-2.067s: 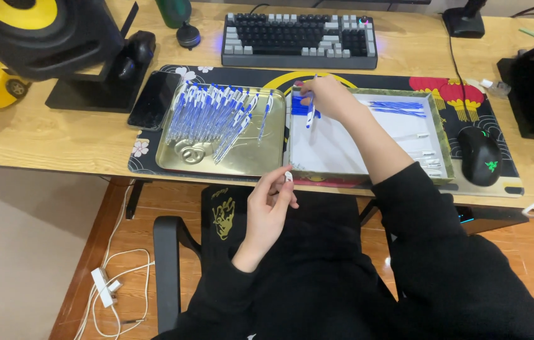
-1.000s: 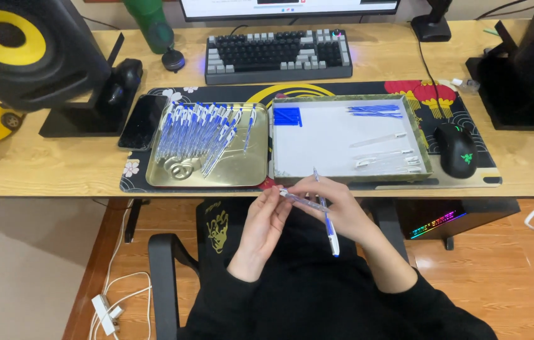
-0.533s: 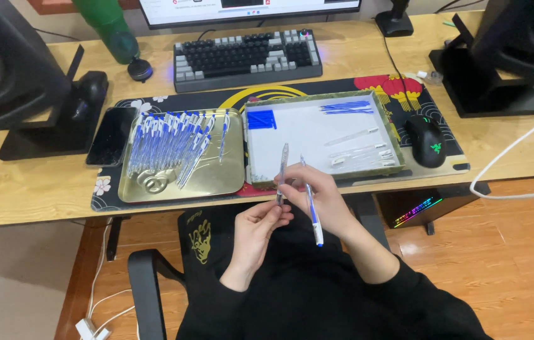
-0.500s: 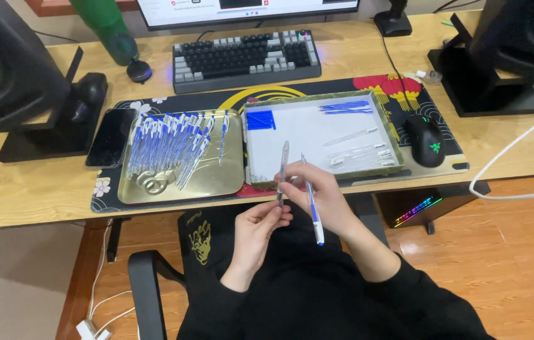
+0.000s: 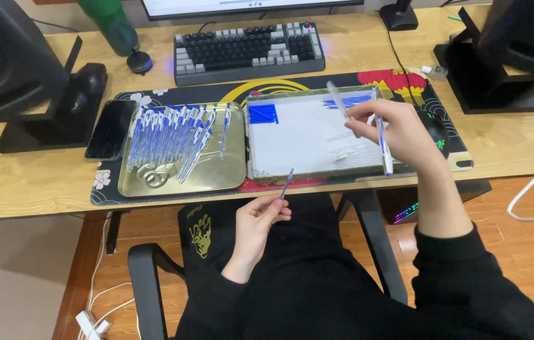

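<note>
Around: we saw a shiny gold metal tray [image 5: 229, 179] heaped with blue-capped pens [image 5: 169, 135], left of a white-lined flat tray [image 5: 304, 135], both on the wooden table [image 5: 34, 189]; a dark keyboard [image 5: 248, 50] lay behind.
Materials: clear plastic pen barrels, glossy metal, printed dark desk mat [image 5: 106, 189].
Left hand [image 5: 257, 223]: our grip pinched a thin blue refill [image 5: 287, 184] below the table edge.
Right hand [image 5: 396, 135]: our grip closed around a clear pen barrel [image 5: 337, 101] and a blue-tipped pen [image 5: 383, 141], above the white tray.
</note>
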